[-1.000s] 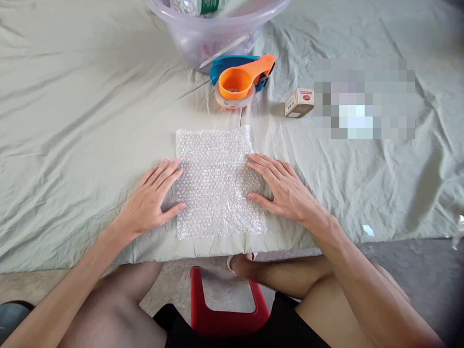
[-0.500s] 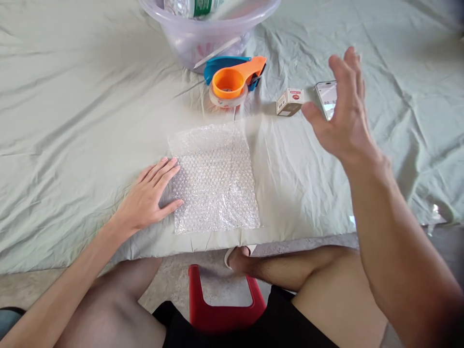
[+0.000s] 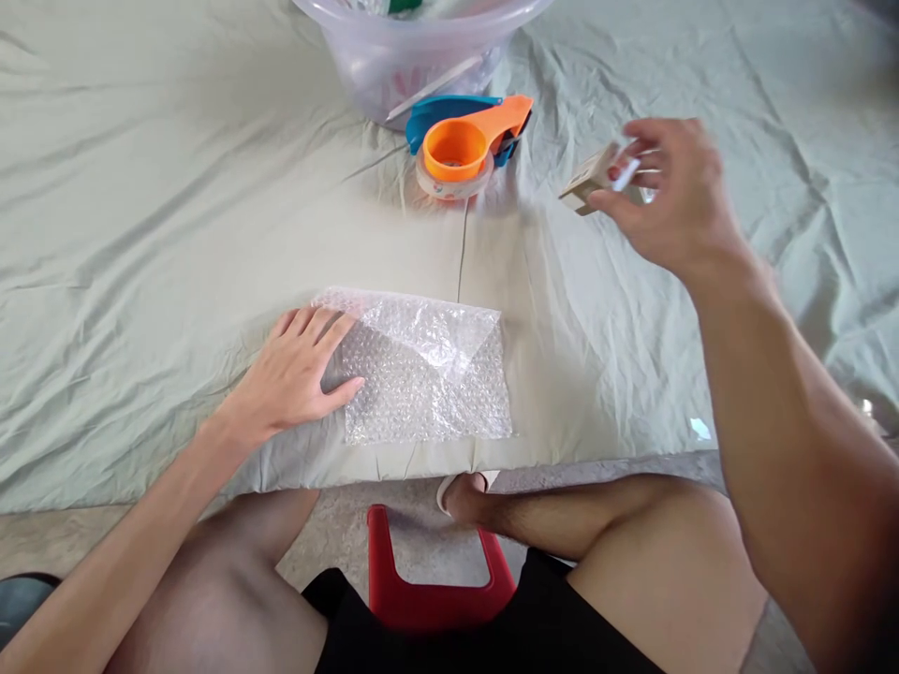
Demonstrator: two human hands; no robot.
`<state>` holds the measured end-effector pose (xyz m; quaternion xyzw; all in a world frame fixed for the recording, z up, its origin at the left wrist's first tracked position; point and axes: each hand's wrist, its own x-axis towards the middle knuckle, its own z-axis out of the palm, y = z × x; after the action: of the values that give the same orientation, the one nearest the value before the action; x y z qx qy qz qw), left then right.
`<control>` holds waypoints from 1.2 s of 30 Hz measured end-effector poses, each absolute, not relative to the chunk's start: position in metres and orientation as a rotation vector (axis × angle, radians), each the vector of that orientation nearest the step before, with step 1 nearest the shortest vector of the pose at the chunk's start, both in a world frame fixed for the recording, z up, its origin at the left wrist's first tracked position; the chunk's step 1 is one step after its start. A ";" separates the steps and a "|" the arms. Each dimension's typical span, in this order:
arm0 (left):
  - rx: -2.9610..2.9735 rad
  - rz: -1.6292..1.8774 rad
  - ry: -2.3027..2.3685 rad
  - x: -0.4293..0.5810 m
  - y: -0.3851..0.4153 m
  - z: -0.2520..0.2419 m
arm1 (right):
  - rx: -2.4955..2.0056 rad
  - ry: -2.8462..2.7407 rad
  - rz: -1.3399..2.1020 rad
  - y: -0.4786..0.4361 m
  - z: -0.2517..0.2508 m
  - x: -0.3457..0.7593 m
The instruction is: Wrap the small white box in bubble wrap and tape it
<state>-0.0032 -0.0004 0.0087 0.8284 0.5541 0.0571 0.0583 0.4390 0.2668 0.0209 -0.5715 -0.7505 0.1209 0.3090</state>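
**A:** Fingers and thumb of the right hand were closed around the small box, ngl that was the big change. Half a second earlier that hand was just hovering wide open near it, and the box stood on the cloth by itself.

**B:** Yeah, and it was tilted by then, not sitting square. Did it clear the cloth?

**A:** Couldn't tell, too blurry around there. Either way, I'd say the box had gone from bystander to part of the job.

**B:** What about the left hand?

**A:** Hadn't really budged. Fingers loosely spread, thumb out, resting at the left edge of the bubble wrap.

**B:** But the wrap looked different, right?

**A:** Yep. It lay flat in front of the person before; now its far part had flopped toward them in a pointy flap. Probably needed smoothing out again, imo. Orange tape dispenser hadn't been touched, still right by the tub.
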 end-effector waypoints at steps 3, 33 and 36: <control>2.502 0.140 1.715 0.004 0.002 0.014 | -1.191 -1.750 0.558 0.204 0.043 0.427; 2.395 0.338 1.659 0.009 0.018 -0.006 | -0.733 -2.370 0.896 0.091 -0.015 0.307; 2.388 0.343 1.659 0.009 0.017 -0.005 | -0.752 -2.348 0.890 0.090 -0.022 0.303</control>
<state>0.0092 0.0174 -0.0047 0.8109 0.5634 0.1165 0.1065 0.3028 0.0903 -0.0218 -0.2771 -0.8657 0.3281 0.2573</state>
